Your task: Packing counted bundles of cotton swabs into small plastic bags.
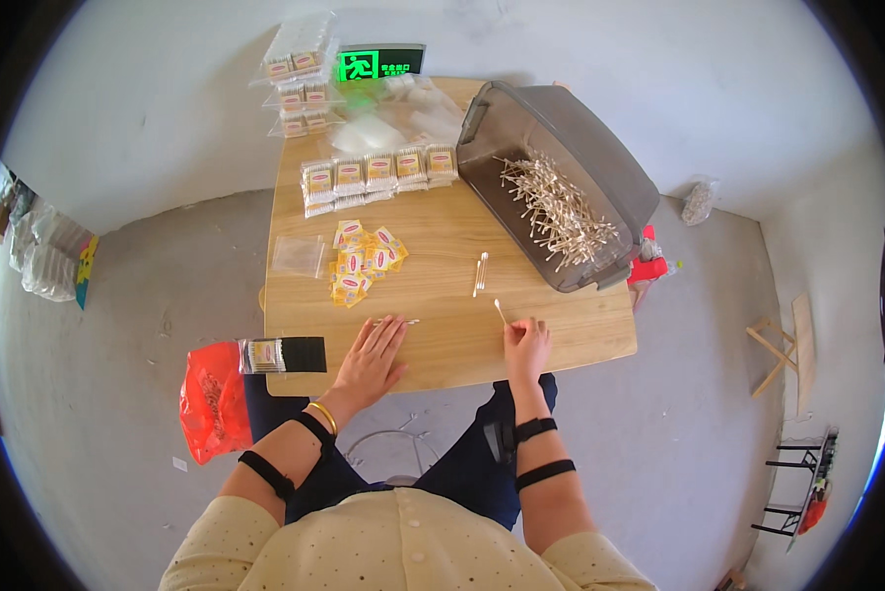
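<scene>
Light swab (500,312) pinched in the right hand (527,345), just right of centre.
The right grip is clamped near the swab's lower end, upper tip free; the left hand (372,350) lies flat on the bench (442,362), left of centre, fingers extended, another swab's end (413,321) showing at its fingertips. The swab should be almost weightless: a thin, stiff stick, likely to roll and to snap if bent, with soft tips that could fray. Mid-stick seems the best hold, sparing the cotton.

Left hand (372,353) hides most of tabletop swab (412,321); right grip (527,347) hides end of held swab (500,309).
</scene>
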`<state>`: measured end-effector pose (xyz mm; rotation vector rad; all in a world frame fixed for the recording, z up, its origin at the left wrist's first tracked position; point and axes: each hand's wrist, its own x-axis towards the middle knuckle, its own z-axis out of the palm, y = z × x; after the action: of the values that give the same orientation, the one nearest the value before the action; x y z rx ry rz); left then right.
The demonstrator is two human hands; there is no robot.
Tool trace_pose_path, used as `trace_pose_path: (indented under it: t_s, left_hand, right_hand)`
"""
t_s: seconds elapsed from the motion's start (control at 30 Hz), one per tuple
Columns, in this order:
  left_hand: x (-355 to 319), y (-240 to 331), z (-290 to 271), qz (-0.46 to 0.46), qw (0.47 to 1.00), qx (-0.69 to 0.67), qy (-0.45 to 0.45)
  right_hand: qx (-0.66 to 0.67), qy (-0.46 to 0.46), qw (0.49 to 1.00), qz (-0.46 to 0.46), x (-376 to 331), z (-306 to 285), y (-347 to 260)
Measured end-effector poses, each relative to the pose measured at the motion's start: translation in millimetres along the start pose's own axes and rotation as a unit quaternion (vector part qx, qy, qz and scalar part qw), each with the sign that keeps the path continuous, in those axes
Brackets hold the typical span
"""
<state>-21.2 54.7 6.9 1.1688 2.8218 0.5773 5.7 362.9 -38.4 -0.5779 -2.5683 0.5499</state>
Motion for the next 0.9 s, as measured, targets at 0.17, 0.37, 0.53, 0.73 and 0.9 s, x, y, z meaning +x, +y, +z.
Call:
trace_pose_path:
  t_s: [0.17,0.37,0.53,0.73,0.9]
  left_hand:
    - [-4,-1,2,0.003,1.0,0.021,-0.012]
    - [-1,-5,5,0.02,0.999,0.023,-0.026]
    - [13,-6,-2,0.034,0.999,0.025,-0.015]
    - [38,-11,5,0.07,0.994,0.072,-0.037]
    - [31,-13,16,0.0,0.996,0.081,-0.046]
  right_hand:
    - [0.099,-0.069,0.989,-0.084,-20,4,-48]
    - [0.156,-0.112,0.974,-0.121,9,26,-90]
    - [0.031,0.028,0.999,-0.018,58,31,-75]
    - [0.066,-0.085,0.992,-0.063,68,52,-82]
    - [0.181,-0.125,0.965,-0.142,33,66,-110]
